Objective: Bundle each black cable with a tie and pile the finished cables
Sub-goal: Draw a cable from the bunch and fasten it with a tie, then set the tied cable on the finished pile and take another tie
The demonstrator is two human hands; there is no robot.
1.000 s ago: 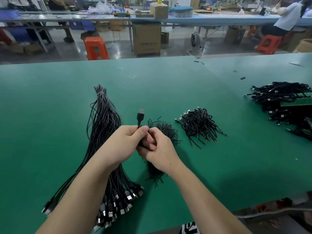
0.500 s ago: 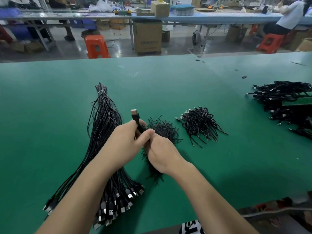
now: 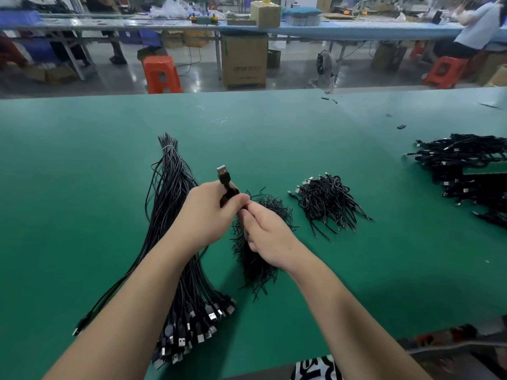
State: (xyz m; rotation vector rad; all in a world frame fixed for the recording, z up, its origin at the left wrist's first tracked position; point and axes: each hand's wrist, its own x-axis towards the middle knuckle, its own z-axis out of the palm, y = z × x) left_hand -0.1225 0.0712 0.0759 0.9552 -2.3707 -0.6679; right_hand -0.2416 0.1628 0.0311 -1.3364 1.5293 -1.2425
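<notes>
My left hand (image 3: 204,215) grips a folded black cable (image 3: 226,185) above the green table; its USB plug sticks up past my thumb. Just to the right, my right hand (image 3: 267,233) pinches at the cable's lower end with curled fingers; what it pinches is hidden between the fingertips. A heap of short black ties (image 3: 258,266) lies under my right hand. A long bundle of loose black cables (image 3: 175,204) stretches along the left, plugs toward me. A small pile of finished tied cables (image 3: 326,201) lies to the right.
A larger heap of black cables (image 3: 466,171) covers the table's right edge. The green table (image 3: 82,174) spreads wide to the left and back. Beyond it stand orange stools (image 3: 162,74), a cardboard box (image 3: 244,61) and another bench with a seated person (image 3: 477,26).
The cable's plug has tilted from upright toward the left. My right hand has slid lower and to the right of my left hand, and the fingertips now meet at the cable's lower end.
</notes>
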